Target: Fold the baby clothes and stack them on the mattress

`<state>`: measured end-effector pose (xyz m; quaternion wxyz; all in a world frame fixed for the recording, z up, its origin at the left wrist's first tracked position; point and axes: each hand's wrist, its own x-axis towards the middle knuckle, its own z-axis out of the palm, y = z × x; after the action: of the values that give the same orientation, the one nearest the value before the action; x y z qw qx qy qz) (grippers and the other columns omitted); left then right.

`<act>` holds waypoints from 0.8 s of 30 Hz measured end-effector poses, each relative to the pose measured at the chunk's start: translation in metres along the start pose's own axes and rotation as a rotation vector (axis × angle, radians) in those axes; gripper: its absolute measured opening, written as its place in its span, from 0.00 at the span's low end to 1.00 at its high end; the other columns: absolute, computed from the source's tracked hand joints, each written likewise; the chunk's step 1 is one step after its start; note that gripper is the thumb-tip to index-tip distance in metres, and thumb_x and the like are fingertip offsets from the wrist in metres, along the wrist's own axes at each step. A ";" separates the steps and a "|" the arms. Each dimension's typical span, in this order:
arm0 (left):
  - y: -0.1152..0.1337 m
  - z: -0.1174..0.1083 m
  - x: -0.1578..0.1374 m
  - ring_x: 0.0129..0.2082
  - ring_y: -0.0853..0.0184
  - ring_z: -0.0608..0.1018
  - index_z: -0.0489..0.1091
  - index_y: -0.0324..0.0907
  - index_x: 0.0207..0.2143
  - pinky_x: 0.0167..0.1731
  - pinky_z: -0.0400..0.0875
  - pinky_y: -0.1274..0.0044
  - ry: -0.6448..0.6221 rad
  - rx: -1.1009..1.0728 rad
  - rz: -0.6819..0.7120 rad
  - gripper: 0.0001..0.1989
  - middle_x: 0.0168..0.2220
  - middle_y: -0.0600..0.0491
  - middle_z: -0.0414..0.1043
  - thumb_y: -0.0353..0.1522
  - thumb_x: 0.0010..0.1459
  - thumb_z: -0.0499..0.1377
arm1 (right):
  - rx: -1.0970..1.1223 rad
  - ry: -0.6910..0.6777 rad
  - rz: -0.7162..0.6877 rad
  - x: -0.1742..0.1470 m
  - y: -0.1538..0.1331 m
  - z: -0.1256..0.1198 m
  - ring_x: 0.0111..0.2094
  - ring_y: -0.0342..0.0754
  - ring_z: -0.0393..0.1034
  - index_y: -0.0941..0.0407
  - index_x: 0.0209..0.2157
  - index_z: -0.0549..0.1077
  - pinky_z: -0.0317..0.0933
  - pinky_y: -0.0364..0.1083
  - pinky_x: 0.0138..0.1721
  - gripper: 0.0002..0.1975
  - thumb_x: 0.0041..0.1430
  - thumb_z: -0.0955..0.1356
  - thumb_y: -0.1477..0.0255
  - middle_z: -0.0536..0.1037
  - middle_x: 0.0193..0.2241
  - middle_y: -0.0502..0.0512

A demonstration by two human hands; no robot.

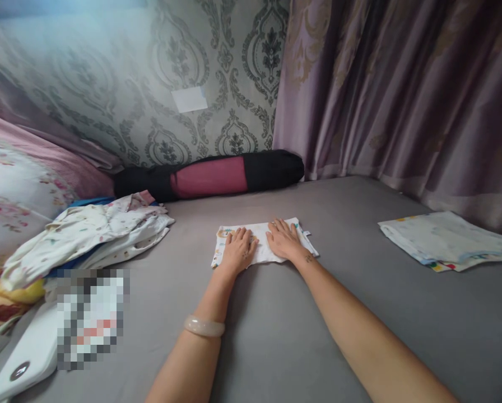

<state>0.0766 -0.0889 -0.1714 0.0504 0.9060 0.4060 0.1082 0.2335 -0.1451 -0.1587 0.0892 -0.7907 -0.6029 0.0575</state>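
Observation:
A folded white cloth garment [261,252] with small coloured prints lies flat on the grey bed sheet [276,324], in the middle of the view. My left hand [239,249] rests palm down on its left part, fingers stretched forward. On the right part lies my right hand [283,239], also flat with its fingers apart. A small white tag sticks out at the garment's right edge. The cloth under both palms is hidden. A pale bangle [204,326] circles my left forearm.
Folded cloths [444,238] are stacked at the right. A heap of loose clothes [95,235] lies at the left, near a white object [30,352] and a blurred-out item [93,322]. Along the wall stretches a long black-and-red roll [209,176]; a purple curtain [360,89] hangs behind.

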 end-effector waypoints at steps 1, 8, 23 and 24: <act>0.001 -0.001 0.000 0.63 0.58 0.57 0.58 0.41 0.56 0.60 0.47 0.62 -0.004 0.000 -0.002 0.22 0.62 0.43 0.58 0.41 0.66 0.42 | -0.002 -0.003 0.001 0.000 0.000 0.000 0.65 0.55 0.39 0.60 0.63 0.56 0.32 0.60 0.62 0.27 0.66 0.51 0.66 0.52 0.65 0.62; 0.000 -0.008 -0.003 0.61 0.58 0.60 0.60 0.40 0.54 0.59 0.50 0.61 0.044 0.012 -0.013 0.21 0.59 0.44 0.61 0.41 0.66 0.43 | -0.022 0.013 0.037 0.004 0.007 0.000 0.65 0.55 0.40 0.60 0.62 0.57 0.33 0.61 0.62 0.26 0.66 0.51 0.65 0.52 0.65 0.62; -0.012 -0.010 -0.003 0.59 0.57 0.63 0.64 0.39 0.51 0.60 0.49 0.61 0.089 0.104 -0.114 0.21 0.55 0.41 0.65 0.41 0.65 0.43 | -0.065 0.036 0.170 0.005 0.018 0.001 0.66 0.54 0.38 0.62 0.63 0.54 0.31 0.60 0.62 0.29 0.67 0.49 0.63 0.50 0.65 0.62; -0.015 -0.010 -0.003 0.60 0.57 0.61 0.63 0.38 0.53 0.60 0.49 0.60 0.095 0.111 -0.144 0.22 0.57 0.41 0.63 0.41 0.65 0.42 | -0.077 0.062 0.190 0.005 0.020 0.001 0.66 0.54 0.37 0.63 0.63 0.53 0.30 0.60 0.62 0.29 0.67 0.48 0.63 0.49 0.65 0.63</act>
<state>0.0613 -0.0816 -0.1645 -0.0117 0.8697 0.4774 0.1246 0.2538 -0.1455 -0.1635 0.0714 -0.8486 -0.5239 0.0179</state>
